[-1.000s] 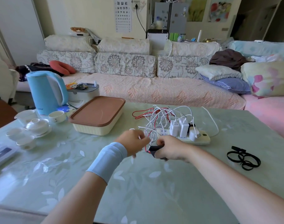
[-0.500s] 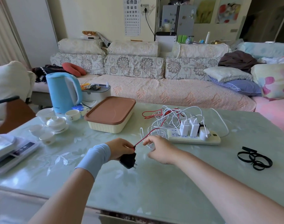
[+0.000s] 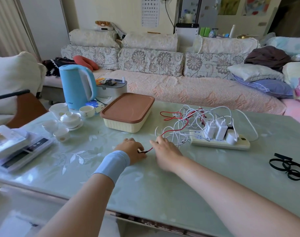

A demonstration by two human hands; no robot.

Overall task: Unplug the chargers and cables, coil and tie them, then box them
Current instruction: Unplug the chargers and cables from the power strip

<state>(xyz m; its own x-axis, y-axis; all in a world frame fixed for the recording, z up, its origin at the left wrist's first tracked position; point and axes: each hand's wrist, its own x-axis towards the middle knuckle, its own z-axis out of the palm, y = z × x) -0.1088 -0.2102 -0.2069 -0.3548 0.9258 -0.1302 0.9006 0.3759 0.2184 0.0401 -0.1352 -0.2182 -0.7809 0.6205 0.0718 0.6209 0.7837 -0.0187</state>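
On the power strip (image 3: 214,144) stand three white chargers (image 3: 221,130).

Readable text: eye chart only.
Wall eye chart (image 3: 150,11) behind the sofa: rows of tumbling-E marks, top row large and reading roughly as "W E Ǝ M", lower rows shrinking until too small to make out. Blue kettle (image 3: 76,86) has a small dark mark low on its side, unreadable. Black bag (image 3: 55,65) on the sofa shows white capitals, partly folded away, cannot tell the word. Small blue box (image 3: 96,104) beside the kettle has print, too blurred.
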